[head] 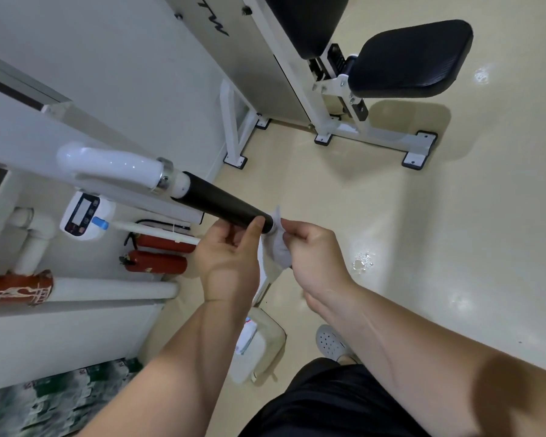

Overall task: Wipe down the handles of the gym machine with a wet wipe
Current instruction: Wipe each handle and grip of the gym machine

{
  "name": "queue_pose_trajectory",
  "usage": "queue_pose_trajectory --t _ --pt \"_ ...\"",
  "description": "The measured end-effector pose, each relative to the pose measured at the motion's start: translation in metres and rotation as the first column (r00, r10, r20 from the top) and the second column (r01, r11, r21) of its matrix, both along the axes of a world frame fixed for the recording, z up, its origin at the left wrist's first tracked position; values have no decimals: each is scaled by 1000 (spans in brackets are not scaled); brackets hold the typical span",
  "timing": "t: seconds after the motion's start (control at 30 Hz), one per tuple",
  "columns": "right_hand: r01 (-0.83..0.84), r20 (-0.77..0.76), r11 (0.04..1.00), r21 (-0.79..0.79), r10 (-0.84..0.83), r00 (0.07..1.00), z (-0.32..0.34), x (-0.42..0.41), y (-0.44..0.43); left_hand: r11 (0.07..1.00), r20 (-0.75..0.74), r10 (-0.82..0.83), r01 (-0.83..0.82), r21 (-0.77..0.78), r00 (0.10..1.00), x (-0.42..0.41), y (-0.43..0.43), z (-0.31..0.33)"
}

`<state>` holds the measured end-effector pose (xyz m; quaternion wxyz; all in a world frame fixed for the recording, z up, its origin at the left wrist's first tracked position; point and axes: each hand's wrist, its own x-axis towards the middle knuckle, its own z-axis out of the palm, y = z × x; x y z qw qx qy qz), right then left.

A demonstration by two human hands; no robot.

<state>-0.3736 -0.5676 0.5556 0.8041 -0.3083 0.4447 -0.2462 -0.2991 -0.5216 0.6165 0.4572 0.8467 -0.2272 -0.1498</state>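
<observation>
Item: black cylindrical foam-covered handle of a white-framed gym machine, projecting from a glossy white tube with a chrome collar; lying diagonally across the centre of the view, free end pointing lower right.

Item: left hand, palm facing up toward the camera, thumb and fingers curling closely around the free end of the handle, thumb tip pressing on the black grip.

Item: crumpled white wet wipe, sitting at the very tip of the handle, touching its end cap and hanging down between the two hands.

Item: right hand, fingers drawn narrowly together and pinching the upper edge of the wipe just beside the handle end.

Surroundings: cream glossy floor reflecting light; black padded seat on a white steel frame standing well apart at upper right; two red fire extinguishers lying against the wall below the handle; white plastic jug standing near a grey perforated clog.
</observation>
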Motion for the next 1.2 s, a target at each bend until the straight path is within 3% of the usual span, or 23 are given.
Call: queue_pose_trajectory --t 0.13,0.5,0.6,0.73,0.93,1.2 --pt "-29 7 999 33 28 1000 2 5 -14 1000 10 -8 8 5 1000 1 1 1" --pt "-151 -86 955 -256 134 987 21 -45 -8 991 56 -89 83 106 994 6 9 16" --pt "-161 -93 941 -299 140 986 34 -42 -6 990 -125 -100 112 86 987 10 24 21" --pt "-189 -106 916 -353 161 981 53 -25 16 931 -384 -326 364 28 864 35 57 23" --pt "-285 -165 821 -495 233 958 70 37 52 934 -499 -352 330 -135 792 95 96 25" --pt "-275 -316 756 -595 94 944 83 138 98 967 -466 -250 194 -164 849 208 144 11"
